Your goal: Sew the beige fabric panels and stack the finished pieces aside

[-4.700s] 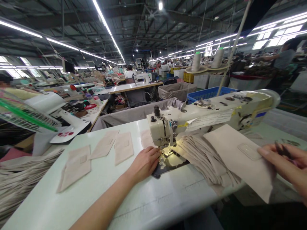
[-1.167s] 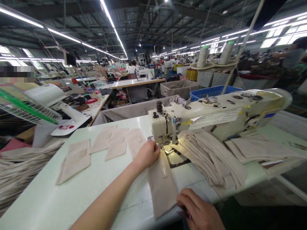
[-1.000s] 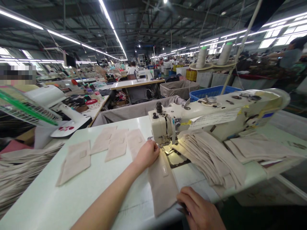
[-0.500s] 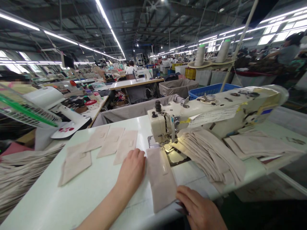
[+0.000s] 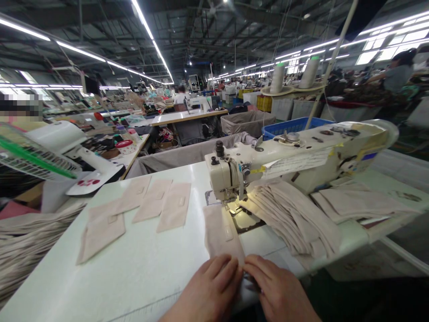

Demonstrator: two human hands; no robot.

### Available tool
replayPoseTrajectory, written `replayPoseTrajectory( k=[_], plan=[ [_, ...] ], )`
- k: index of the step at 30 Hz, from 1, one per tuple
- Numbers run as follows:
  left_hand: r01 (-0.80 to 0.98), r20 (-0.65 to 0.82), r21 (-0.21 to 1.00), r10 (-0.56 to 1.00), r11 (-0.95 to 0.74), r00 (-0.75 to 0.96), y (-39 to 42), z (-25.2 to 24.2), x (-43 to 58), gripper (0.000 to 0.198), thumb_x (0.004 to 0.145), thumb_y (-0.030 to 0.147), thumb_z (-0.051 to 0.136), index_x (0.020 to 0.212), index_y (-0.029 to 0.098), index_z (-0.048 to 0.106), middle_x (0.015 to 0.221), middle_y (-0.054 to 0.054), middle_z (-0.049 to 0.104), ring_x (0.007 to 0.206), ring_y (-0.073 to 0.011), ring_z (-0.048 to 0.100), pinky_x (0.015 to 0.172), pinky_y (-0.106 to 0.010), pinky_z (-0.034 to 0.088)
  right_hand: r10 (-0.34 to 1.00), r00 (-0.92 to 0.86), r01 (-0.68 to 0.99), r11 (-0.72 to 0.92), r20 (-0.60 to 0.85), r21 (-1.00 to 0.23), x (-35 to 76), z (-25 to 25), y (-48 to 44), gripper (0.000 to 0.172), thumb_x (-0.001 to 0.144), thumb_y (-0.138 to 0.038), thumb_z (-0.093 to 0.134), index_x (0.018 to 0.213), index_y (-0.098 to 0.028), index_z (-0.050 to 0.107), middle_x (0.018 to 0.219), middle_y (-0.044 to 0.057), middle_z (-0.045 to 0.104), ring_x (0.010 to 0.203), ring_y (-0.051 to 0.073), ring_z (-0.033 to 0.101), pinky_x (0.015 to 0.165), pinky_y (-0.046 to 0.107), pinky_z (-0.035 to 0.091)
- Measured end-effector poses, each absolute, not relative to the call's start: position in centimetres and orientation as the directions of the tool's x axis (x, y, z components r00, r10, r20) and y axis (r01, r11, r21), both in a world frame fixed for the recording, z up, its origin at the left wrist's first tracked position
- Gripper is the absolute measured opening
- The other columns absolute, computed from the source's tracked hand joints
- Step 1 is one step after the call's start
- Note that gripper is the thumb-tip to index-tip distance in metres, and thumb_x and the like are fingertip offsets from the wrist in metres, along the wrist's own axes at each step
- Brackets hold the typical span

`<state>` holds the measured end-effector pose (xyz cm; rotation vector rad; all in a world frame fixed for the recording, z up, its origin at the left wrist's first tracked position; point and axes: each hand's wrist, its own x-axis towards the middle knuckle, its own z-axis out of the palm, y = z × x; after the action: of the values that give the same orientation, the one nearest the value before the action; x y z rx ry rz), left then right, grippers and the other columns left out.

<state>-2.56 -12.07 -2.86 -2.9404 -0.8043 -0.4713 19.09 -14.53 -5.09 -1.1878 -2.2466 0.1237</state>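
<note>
A beige fabric piece [image 5: 221,237] with a small label lies in front of the sewing machine [image 5: 223,176], its far end by the needle. My left hand [image 5: 219,279] has its fingers closed on the near end of this piece. Close beside it, my right hand [image 5: 271,284] pinches the near right corner of the same piece. The fingertips of both hands almost meet, and the fabric's near edge is hidden under them. Several labelled beige pieces [image 5: 174,210] lie on the tabletop to the left.
A pile of beige fabric [image 5: 295,219] lies right of the needle, with more folded fabric [image 5: 358,201] beyond. On the left are a fan [image 5: 60,134] and a fabric stack [image 5: 30,246]. Behind the machine stand a blue basket [image 5: 295,127] and thread cones [image 5: 277,79].
My left hand has moved right and nearer, from beside the flat pieces onto the near end of the fabric. My right hand stays at its corner.
</note>
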Motion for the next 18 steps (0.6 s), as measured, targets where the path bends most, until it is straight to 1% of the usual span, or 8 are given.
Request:
replayPoseTrajectory(
  k=[4, 9, 13, 18],
  plan=[
    [0.511, 0.271, 0.056, 0.506, -0.858, 0.819, -11.6, -2.0, -2.3, 0.031, 0.095, 0.016, 0.052, 0.126, 0.012, 0.058, 0.116, -0.013, 0.068, 0.110, -0.0282, 0.062, 0.087, -0.040, 0.061, 0.801, -0.414, 0.724, 0.577, 0.432, -0.378, 18.7, -4.8, -14.0, 0.053, 0.060, 0.000, 0.040, 0.101, -0.020, 0.066, 0.104, 0.006, 0.074, 0.086, 0.019, 0.073, 0.070, 0.025, 0.059],
    [0.507, 0.246, 0.075, 0.509, -0.859, 0.825, -11.1, -1.0, -2.3, 0.024, 0.094, 0.015, 0.055, 0.117, 0.014, 0.062, 0.118, -0.012, 0.066, 0.113, -0.0284, 0.060, 0.088, -0.042, 0.061, 0.840, -0.395, 0.733, 0.533, 0.373, -0.423, 18.4, -4.9, -13.3, 0.055, 0.063, 0.002, 0.039, 0.105, -0.020, 0.066, 0.107, 0.006, 0.073, 0.091, 0.021, 0.072, 0.074, 0.029, 0.059],
    [0.529, 0.220, 0.091, 0.535, -0.844, 0.816, -10.6, -0.4, -2.4, 0.022, 0.094, 0.016, 0.057, 0.115, 0.016, 0.063, 0.123, -0.010, 0.066, 0.110, -0.0278, 0.062, 0.087, -0.042, 0.060, 0.837, -0.388, 0.740, 0.532, 0.385, -0.411, 18.3, -5.0, -12.8, 0.058, 0.063, 0.004, 0.040, 0.109, -0.020, 0.067, 0.113, 0.006, 0.073, 0.097, 0.020, 0.072, 0.080, 0.030, 0.059],
    [0.524, 0.225, 0.115, 0.536, -0.844, 0.814, -9.8, -0.1, -2.5, 0.021, 0.095, 0.016, 0.056, 0.114, 0.019, 0.064, 0.123, -0.009, 0.066, 0.112, -0.0267, 0.061, 0.088, -0.041, 0.059, 0.837, -0.396, 0.764, 0.529, 0.378, -0.369, 18.0, -4.9, -12.0, 0.057, 0.065, 0.005, 0.041, 0.109, -0.019, 0.068, 0.116, 0.006, 0.073, 0.095, 0.021, 0.073, 0.078, 0.029, 0.060]
  ],
)
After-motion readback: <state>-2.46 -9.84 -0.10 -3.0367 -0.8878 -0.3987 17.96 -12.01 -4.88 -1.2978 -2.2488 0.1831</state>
